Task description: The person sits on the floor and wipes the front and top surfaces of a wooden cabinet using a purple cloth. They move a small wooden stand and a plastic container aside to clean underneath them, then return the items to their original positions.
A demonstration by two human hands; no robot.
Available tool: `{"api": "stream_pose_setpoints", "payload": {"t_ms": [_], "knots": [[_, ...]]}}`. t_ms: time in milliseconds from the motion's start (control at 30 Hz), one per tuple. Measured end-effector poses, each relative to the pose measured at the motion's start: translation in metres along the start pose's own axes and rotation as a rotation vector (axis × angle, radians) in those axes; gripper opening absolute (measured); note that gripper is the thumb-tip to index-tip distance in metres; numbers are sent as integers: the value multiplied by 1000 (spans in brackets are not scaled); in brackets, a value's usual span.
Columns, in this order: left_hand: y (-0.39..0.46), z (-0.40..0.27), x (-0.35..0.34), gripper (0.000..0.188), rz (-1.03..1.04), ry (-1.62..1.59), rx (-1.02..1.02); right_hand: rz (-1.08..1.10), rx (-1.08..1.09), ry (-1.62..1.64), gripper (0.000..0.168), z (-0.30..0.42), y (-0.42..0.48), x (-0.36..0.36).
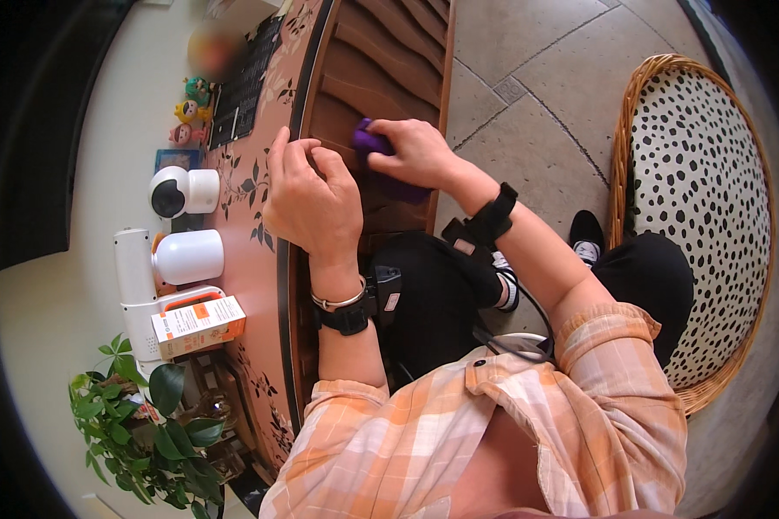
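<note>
My right hand (419, 152) grips a bunched purple cloth (396, 185) against the brown wavy-ribbed front panel (380, 94) of a cabinet or counter. Part of the cloth hangs in shade below the fingers. My left hand (315, 194) is over the dark edge of the pink leaf-patterned top (250, 227), its back towards me. Its fingers are loosely bent and a little apart, with nothing visible in them. Whether it touches the edge I cannot tell. Black straps with small devices circle both wrists, and the left one also wears a bracelet.
On the pink top stand a white camera (201, 190), a white rounded container (191, 256), a printed carton (198, 326), several small figurines (188, 111), a black mat (245, 87) and a leafy plant (123, 415). To the right, a wicker basket (623, 139) with a spotted cushion (701, 168) rests on floor tiles (532, 123).
</note>
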State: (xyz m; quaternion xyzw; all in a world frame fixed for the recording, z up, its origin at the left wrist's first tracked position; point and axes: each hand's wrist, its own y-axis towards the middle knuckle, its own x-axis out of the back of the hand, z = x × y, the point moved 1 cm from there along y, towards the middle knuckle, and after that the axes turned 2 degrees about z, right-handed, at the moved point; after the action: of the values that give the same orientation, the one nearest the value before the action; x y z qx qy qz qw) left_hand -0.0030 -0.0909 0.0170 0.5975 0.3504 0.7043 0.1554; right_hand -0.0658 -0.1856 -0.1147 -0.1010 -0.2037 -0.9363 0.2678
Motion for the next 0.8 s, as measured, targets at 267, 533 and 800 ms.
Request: {"api": "stream_pose_setpoints", "payload": {"t_ms": [267,533,800], "knots": [[2,-2,-3,15,-40,11,-74,-115,-115,-201,44,-83,-35,-29],[0,2,0,17,-31,0,-24,-2,-356,-230,31,-57,-11,-6],[0,-2,-2,13,-79,5,-85,-558,258,-64,35,40,41,16]]}}
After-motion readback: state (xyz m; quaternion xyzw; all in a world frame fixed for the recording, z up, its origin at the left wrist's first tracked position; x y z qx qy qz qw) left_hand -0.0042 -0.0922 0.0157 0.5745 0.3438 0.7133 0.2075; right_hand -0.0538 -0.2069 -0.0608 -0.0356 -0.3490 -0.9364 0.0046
